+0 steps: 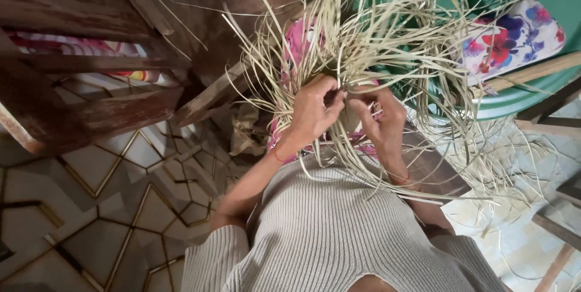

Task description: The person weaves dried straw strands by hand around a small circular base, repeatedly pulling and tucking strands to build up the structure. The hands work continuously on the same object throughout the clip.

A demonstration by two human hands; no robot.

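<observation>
Pale straw strips [387,38] fan out loose across the upper centre of the frame, woven only in a small core between the hands, so most plaiting seems left. The left hand [311,110] and right hand [384,119] pinch strips with curled fingers. A green basin [514,101], upper right, holds more strips and flowered cloth [514,35].

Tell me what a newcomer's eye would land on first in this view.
First, the tangle of pale straw strips fanning out across the upper middle. At its base the left hand and right hand meet, pinching strips together. Behind at upper right sits a green basin with a flowered cloth.
</observation>
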